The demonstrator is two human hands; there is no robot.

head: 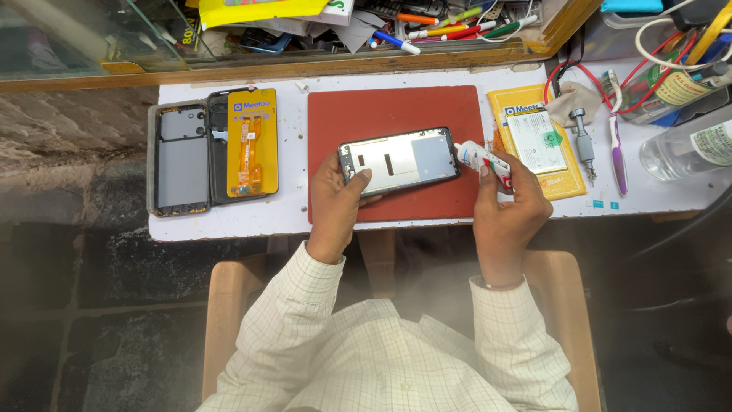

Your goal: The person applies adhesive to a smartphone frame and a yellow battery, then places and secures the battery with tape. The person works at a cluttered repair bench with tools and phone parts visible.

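A white table top [290, 221] carries everything. A red mat [396, 114] lies on it directly under and beyond the left hand [335, 198]. Well to the left of that hand lie a grey phone back cover [181, 160] and, touching it, a black phone screen [219, 149] with a yellow card [252, 141] on top. Just beyond the right hand [507, 202] lies a yellow packet [526, 103]. Further right of that hand lie a crumpled cloth [573, 99], a metal tool [584, 141], a purple toothbrush [618, 152] and a clear bottle [682, 145].
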